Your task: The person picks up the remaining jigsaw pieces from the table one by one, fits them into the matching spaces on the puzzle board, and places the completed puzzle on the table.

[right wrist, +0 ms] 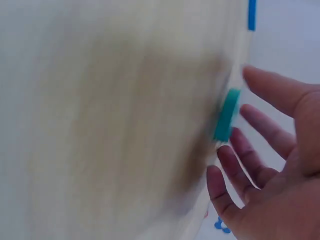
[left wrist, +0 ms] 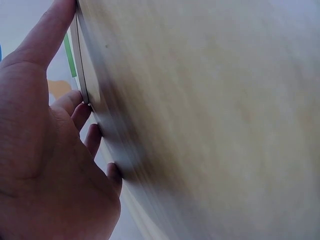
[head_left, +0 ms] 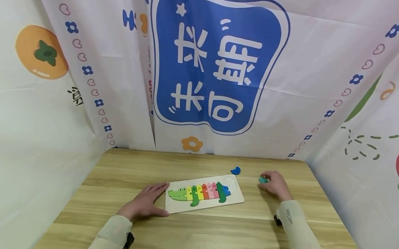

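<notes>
A wooden crocodile puzzle board (head_left: 203, 209) lies slightly tilted on the table, with coloured pieces set in it and a round outline near its right end. At the board's left end, my left hand (head_left: 146, 201) is spread, thumb by the near corner and fingers by the far one. In the left wrist view its fingers look fairly straight along the board's edge. Right of the board, my right hand (head_left: 275, 185) is over a small teal piece (right wrist: 227, 115) on the table. In the right wrist view, its thumb and fingers are spread around that piece.
A small blue piece (head_left: 236, 171) lies on the table just beyond the board's far right corner. The wood-grained table (head_left: 189, 234) is bounded by printed white cloth (head_left: 126, 136) at the back and both sides.
</notes>
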{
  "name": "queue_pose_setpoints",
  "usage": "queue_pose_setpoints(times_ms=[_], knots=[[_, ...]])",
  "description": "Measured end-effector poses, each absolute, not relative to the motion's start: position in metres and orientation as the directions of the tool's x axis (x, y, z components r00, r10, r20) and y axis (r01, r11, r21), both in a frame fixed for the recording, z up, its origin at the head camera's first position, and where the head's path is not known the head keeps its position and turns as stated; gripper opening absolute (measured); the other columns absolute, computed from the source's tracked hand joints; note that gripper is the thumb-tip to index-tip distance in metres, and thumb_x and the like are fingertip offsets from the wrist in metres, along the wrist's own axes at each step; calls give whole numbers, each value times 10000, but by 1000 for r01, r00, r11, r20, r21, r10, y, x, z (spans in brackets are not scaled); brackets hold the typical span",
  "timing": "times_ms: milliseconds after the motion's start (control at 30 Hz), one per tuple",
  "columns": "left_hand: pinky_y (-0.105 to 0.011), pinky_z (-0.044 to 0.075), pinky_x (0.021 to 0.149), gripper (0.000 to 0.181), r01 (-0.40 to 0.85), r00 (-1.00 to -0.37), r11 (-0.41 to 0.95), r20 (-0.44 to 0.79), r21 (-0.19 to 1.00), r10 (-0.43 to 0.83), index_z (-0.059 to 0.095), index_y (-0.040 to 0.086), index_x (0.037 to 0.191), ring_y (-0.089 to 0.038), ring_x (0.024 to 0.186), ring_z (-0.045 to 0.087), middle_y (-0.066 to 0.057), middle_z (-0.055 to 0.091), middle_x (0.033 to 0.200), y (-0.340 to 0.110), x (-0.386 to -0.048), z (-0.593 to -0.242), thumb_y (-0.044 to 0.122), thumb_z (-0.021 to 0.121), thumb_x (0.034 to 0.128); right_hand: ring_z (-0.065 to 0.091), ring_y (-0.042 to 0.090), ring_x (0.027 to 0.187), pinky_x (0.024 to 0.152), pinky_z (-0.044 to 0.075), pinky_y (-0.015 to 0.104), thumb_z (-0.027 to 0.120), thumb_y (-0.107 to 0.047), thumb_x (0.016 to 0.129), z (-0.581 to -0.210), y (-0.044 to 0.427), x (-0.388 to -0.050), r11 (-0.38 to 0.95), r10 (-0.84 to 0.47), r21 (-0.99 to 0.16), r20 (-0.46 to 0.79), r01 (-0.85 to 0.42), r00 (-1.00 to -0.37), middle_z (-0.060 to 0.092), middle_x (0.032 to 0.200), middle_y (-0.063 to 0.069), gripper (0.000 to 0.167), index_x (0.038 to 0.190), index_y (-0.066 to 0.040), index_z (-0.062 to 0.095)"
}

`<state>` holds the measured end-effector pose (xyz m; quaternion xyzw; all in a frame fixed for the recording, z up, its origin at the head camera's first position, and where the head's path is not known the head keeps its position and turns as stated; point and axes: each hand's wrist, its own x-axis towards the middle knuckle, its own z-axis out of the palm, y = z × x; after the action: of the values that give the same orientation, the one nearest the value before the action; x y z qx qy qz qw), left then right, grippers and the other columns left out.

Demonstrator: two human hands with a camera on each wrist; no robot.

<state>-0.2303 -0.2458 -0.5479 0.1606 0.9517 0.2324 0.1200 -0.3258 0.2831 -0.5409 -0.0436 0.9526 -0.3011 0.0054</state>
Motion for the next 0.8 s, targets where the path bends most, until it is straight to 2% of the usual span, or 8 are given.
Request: queue_pose_setpoints(times_ms=[233,400,500,633,700,800], knots=[[-702,262,1191,1142,246,-919,843,-161,478,359,304,209,1650,-456,1544,221,-93,288,1702,-246,-232,-549,677,825,748,658,353,982,904,537,550,785,-141,898,-548,294,-327,838,-53,-543,10,-50,-999,712,1057,212,310,1130,54,722],[-697,255,1198,1149,240,-919,845,-168,479,356,303,220,1650,-452,1548,217,-93,287,1703,-246,-231,-549,692,820,740,679,319,974,916,557,517,695,-202,992,-545,290,-327,809,-30,-587,-18,-14,-999,721,1071,204,327,1170,72,697],[-700,258,1195,1150,244,-919,843,-162,479,358,308,218,1649,-454,1545,222,-98,290,1701,-246,-231,-549,689,824,736,712,273,924,879,592,442,591,-153,1056,-543,286,-325,724,-13,-688,-79,45,-997,714,1099,228,317,1236,100,655],[-702,270,1185,1146,254,-918,832,-147,492,367,313,202,1647,-456,1539,234,-98,300,1698,-246,-231,-549,677,830,740,723,196,849,796,614,340,511,-57,1078,-539,279,-323,591,-26,-801,-133,92,-991,703,1110,247,304,1286,139,615],[-700,271,1184,1146,257,-918,829,-142,497,370,317,194,1645,-455,1538,235,-96,304,1696,-246,-231,-549,675,830,741,725,192,885,823,618,343,507,-49,1079,-535,274,-322,532,-65,-843,-135,80,-989,699,1134,242,310,1305,140,604],[-706,281,1173,1146,268,-918,827,-130,495,375,323,176,1642,-461,1528,249,-112,316,1689,-246,-231,-549,676,827,743,731,264,969,916,614,420,496,-46,1083,-529,266,-322,409,-129,-910,-130,67,-983,664,1172,236,336,1378,97,570]])
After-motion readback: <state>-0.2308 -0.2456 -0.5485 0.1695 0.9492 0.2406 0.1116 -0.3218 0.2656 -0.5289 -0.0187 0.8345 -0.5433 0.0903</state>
